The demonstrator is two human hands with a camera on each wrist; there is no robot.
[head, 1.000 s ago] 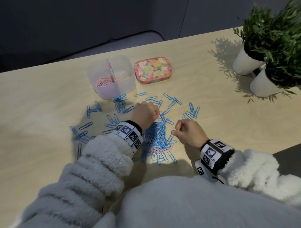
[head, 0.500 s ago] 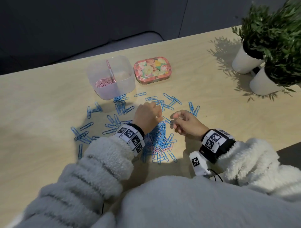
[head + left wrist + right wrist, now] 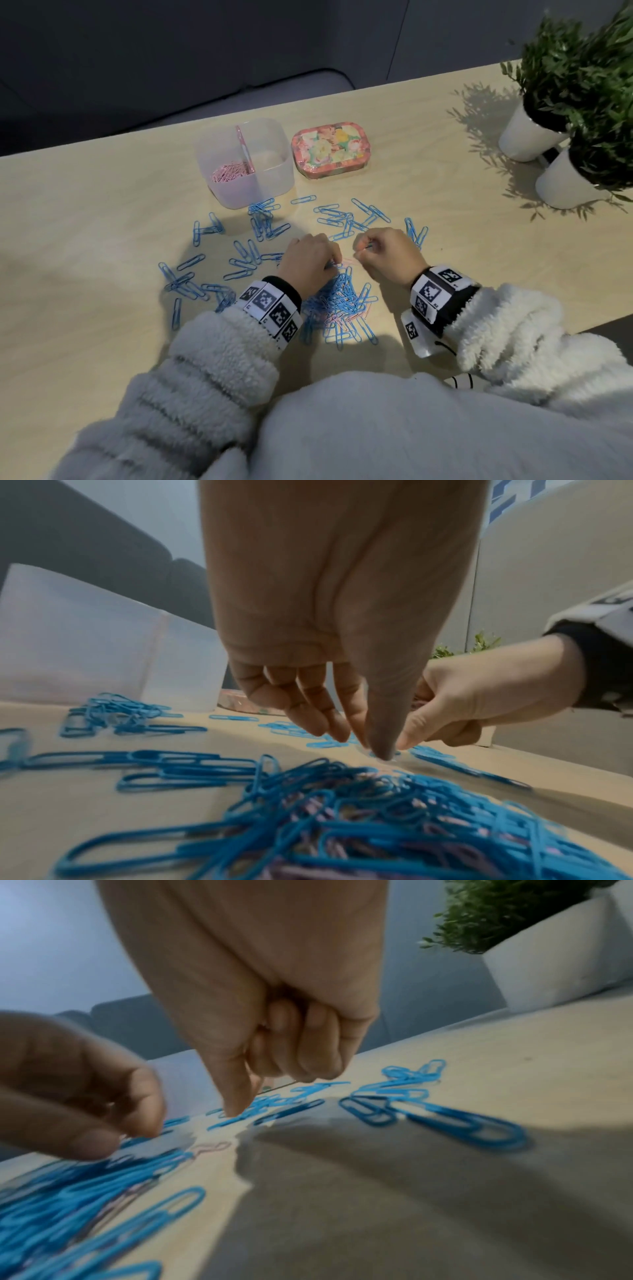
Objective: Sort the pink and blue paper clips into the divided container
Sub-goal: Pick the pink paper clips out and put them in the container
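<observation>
My left hand [image 3: 310, 262] is lowered over the far edge of the main pile of paper clips [image 3: 342, 303]. Its fingers [image 3: 310, 712] point down and bend slightly, and the thumb tip meets the table among the clips. I cannot tell whether it has a clip pinched.

My right hand [image 3: 385, 255] sits just beside the left, to its right. Its fingers [image 3: 301, 1047] are curled into the palm, with the thumb pointing down at the table. A thin wire shape shows under the curled fingers in the right wrist view, but I cannot tell whether it is a clip held in that hand.

The main pile lies on the table [image 3: 102, 342] between my 2 wrists. It is mostly blue, with pink clips mixed in. 1 pink clip [image 3: 210, 1146] lies flat on the bare wood between my 2 hands.

Loose blue clips [image 3: 239, 263] are scattered around the pile, to the left, ahead and to the right.

The divided container [image 3: 270, 178] stands beyond the scatter, ahead and left of my hands. It is translucent and has 1 partition. The left compartment holds pink clips [image 3: 227, 171]. A few blue clips touch its near wall.

A floral tin [image 3: 330, 150] stands just beside the container, on its right. 2 potted plants in white pots [image 3: 524, 137] stand at the far right of the table.
</observation>
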